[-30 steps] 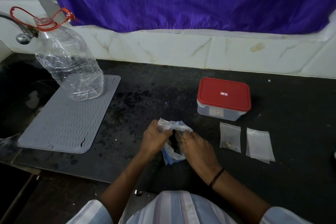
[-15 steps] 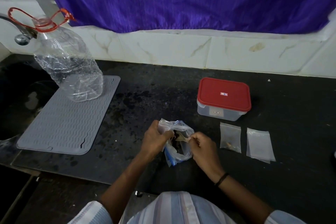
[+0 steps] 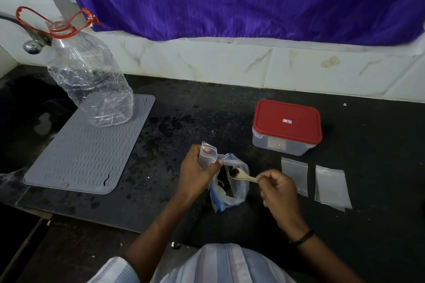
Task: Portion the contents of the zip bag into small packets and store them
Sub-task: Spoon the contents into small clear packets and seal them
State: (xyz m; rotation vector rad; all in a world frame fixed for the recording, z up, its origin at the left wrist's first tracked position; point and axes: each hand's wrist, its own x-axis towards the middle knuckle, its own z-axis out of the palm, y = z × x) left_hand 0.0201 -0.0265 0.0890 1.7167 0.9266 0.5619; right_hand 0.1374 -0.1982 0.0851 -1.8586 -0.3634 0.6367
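A clear zip bag (image 3: 232, 187) with dark contents stands open on the black counter (image 3: 368, 190) in front of me. My left hand (image 3: 195, 172) holds a small clear packet (image 3: 208, 155) upright and pinches the zip bag's rim. My right hand (image 3: 276, 187) pinches the handle of a small wooden spoon (image 3: 241, 174), whose bowl carries dark pieces over the bag's mouth. Two small packets lie flat to the right: a nearer packet (image 3: 295, 174) partly behind my right hand, and a farther packet (image 3: 331, 186).
A container with a red lid (image 3: 287, 125) stands behind the packets. A grey ribbed mat (image 3: 87, 149) lies at left with a crumpled clear bottle (image 3: 89, 82) on it. A tap (image 3: 32, 46) and dark sink (image 3: 23, 117) are at far left. A purple curtain hangs behind.
My right hand has drawn back to the right and lifted the spoon out of the bag with dark pieces on it. My left hand now shows a small packet held upright.
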